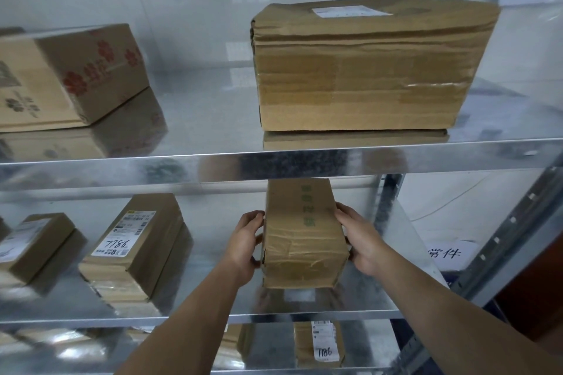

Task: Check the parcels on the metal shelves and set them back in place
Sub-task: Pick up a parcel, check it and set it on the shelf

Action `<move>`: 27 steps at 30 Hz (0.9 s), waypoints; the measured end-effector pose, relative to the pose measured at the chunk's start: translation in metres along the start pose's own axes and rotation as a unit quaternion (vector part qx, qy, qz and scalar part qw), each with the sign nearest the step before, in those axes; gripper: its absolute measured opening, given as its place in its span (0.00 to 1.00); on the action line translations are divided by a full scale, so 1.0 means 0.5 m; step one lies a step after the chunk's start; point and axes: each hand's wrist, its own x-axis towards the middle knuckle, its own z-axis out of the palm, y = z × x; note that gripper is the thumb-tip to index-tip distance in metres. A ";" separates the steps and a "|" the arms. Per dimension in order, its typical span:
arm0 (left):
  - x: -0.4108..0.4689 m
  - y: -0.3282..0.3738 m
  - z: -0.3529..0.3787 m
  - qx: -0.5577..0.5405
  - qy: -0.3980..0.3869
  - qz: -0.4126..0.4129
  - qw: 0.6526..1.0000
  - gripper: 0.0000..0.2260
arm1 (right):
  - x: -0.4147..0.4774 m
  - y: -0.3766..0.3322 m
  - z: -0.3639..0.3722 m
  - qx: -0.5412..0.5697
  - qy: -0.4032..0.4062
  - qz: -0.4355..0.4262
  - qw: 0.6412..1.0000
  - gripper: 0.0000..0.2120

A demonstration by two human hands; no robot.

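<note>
A taped brown cardboard parcel [303, 234] with green print on top sits on the middle metal shelf [195, 318]. My left hand [245, 245] grips its left side, fingers curled round the front corner. My right hand [361, 240] holds its right side, with the fingers wrapped over the top edge. A large brown parcel [365, 70] with a white label stands on the upper shelf [213, 158] right above.
On the upper shelf's left is a box with red flower prints [76, 76]. The middle shelf's left holds a labelled parcel marked 7786 [134, 250] and a small box [33, 245]. Another labelled parcel [320, 344] lies on the shelf below. A metal upright [499, 240] stands at the right.
</note>
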 end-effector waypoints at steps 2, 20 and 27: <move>0.003 0.005 -0.006 0.001 0.015 0.010 1.000 0.07 | 0.004 0.003 -0.002 0.025 0.010 -0.001 1.000 0.10; 0.001 0.037 -0.036 -0.013 -0.026 -0.004 1.000 0.12 | 0.030 0.030 -0.015 -0.007 0.049 0.012 0.999 0.19; -0.011 0.042 -0.030 -0.027 -0.068 0.029 0.997 0.13 | 0.018 0.037 -0.003 -0.060 0.056 0.016 0.997 0.14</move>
